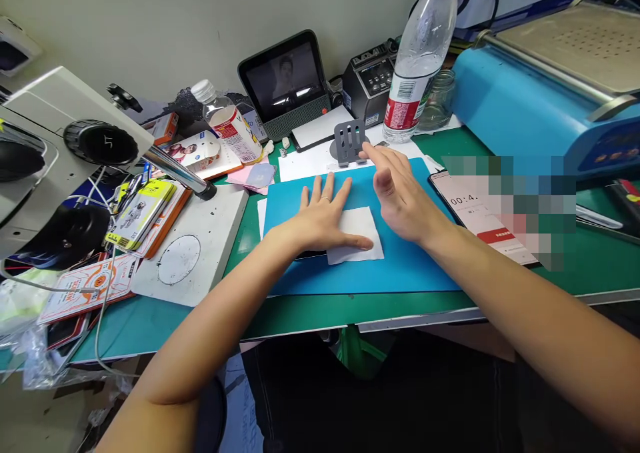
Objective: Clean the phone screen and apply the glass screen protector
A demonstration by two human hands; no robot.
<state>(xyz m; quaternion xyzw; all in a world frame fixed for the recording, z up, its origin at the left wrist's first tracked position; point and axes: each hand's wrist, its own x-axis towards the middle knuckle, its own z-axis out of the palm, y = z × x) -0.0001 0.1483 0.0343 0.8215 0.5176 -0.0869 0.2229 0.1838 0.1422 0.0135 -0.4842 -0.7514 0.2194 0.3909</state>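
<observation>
1. Running this one remotely, so clock positions are read from the centre of the blue mat (410, 276), which lies on the green bench (600, 256).
2. The white cloth or paper piece (361, 223) sits pretty much at the centre of the dial, flat on the mat.
3. My left hand (323, 221) is palm down around 10 o'clock, grip wide, fingers fanned, thumb lying across the white piece. A dark edge (311, 255) pokes out beneath it toward 8; I can't tell what it belongs to.
4. My right hand (403, 196) is up over the mat around 2 o'clock, grip fairly wide: fingers stretched out close together, thumb apart.
5. Grey slotted stand (349, 141) at 12, bottle with a red cap (400, 106) at 1, blue machine (505, 99) at 2.
6. Phone showing a timer (473, 214) at 3, just beside the mat.
7. Pale base plate (220, 236) at 9, screen (285, 83) at 11.
</observation>
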